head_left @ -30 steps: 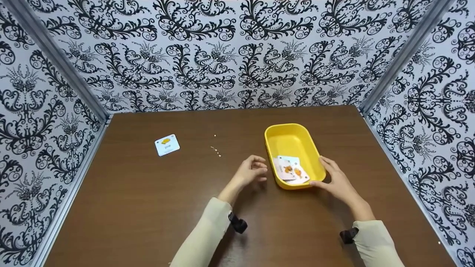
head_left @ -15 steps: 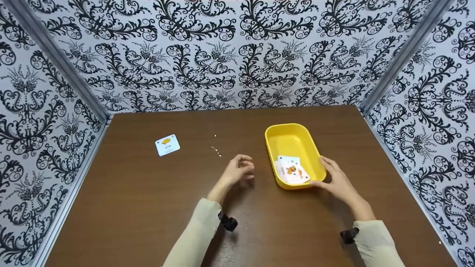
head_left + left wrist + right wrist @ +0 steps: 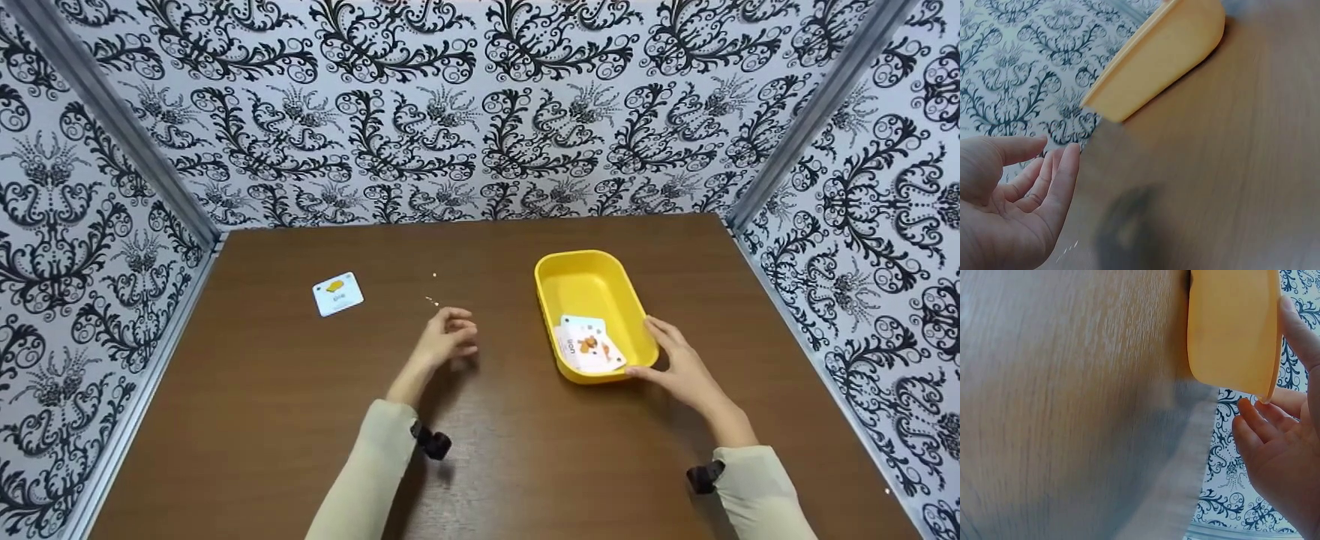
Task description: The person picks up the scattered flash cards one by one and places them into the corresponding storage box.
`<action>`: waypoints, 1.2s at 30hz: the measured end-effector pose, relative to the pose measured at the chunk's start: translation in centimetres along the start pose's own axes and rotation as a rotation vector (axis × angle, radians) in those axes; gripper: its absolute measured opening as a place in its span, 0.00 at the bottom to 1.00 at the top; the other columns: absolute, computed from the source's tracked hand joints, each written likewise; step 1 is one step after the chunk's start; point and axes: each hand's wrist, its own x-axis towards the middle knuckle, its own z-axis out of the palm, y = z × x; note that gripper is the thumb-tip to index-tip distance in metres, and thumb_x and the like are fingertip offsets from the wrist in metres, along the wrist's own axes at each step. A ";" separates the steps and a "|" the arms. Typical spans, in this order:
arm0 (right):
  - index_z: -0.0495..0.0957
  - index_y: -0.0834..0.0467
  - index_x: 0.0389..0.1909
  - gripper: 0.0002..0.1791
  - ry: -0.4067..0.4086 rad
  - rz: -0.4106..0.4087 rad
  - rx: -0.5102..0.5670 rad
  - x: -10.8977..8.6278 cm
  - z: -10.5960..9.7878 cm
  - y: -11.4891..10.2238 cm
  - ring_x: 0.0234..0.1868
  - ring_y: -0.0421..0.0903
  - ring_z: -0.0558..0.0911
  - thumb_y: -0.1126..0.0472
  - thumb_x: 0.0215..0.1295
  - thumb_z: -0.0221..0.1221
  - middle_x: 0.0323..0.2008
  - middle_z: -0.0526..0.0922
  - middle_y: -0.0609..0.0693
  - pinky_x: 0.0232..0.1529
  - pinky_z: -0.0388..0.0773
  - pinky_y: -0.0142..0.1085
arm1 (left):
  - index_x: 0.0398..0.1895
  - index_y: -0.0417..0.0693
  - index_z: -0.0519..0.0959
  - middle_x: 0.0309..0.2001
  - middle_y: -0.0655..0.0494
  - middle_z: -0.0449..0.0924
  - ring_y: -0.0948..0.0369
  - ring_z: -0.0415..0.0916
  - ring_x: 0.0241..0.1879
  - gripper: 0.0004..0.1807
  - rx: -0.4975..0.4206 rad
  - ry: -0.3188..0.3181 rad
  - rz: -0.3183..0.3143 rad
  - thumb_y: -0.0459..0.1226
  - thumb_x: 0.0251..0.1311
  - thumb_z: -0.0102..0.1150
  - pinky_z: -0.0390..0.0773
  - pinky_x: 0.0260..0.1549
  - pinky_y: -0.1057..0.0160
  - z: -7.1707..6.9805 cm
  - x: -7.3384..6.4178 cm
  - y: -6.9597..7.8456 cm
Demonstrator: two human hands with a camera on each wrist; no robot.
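Near the front right corner of a yellow plastic tray [image 3: 589, 291], my right hand [image 3: 679, 367] grips the rim, thumb on the near end and fingers along the right side. Several picture cards [image 3: 589, 349] lie overlapping in the tray's near end; the top one shows a lion. Left of the tray, my left hand [image 3: 442, 341] hovers over the table with loosely curled fingers and nothing in them. In the left wrist view its thumb and fingertips stand apart. A single picture card [image 3: 337, 298] with a yellow-orange drawing lies face up at the back left.
A brown wooden table [image 3: 247, 420] spans the space, with patterned black-and-white walls [image 3: 465, 112] behind and at both sides. Tiny pale specks [image 3: 433, 301] lie on the tabletop beyond my left hand. Each wrist wears a small black camera [image 3: 433, 442].
My left hand has moved left, away from the tray. The lion card has settled flat on the other cards in the tray. My right hand keeps its place on the rim.
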 end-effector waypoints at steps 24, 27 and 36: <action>0.56 0.66 0.75 0.54 -0.007 0.013 -0.009 -0.1 -0.1 0.2 0.74 0.65 0.59 0.45 0.56 0.71 0.75 0.56 0.64 0.73 0.56 0.64 | 0.53 0.25 0.72 0.47 0.35 0.81 0.65 0.78 0.38 0.15 0.227 0.344 0.069 0.26 0.65 0.56 0.78 0.38 0.73 -10.3 1.1 0.7; 0.56 0.65 0.75 0.54 -0.015 0.024 -0.005 0.0 -0.1 0.1 0.74 0.65 0.59 0.43 0.55 0.70 0.76 0.55 0.63 0.73 0.56 0.64 | 0.52 0.26 0.74 0.52 0.31 0.80 0.53 0.80 0.47 0.14 0.348 0.403 0.094 0.27 0.66 0.55 0.79 0.45 0.69 -11.5 1.1 0.6; 0.55 0.65 0.75 0.54 -0.020 0.034 -0.004 0.1 0.0 0.1 0.75 0.65 0.58 0.44 0.56 0.71 0.76 0.55 0.63 0.73 0.56 0.64 | 0.59 0.31 0.72 0.61 0.30 0.74 0.39 0.69 0.64 0.20 0.634 0.465 0.060 0.31 0.67 0.55 0.68 0.66 0.44 -14.6 1.0 -0.1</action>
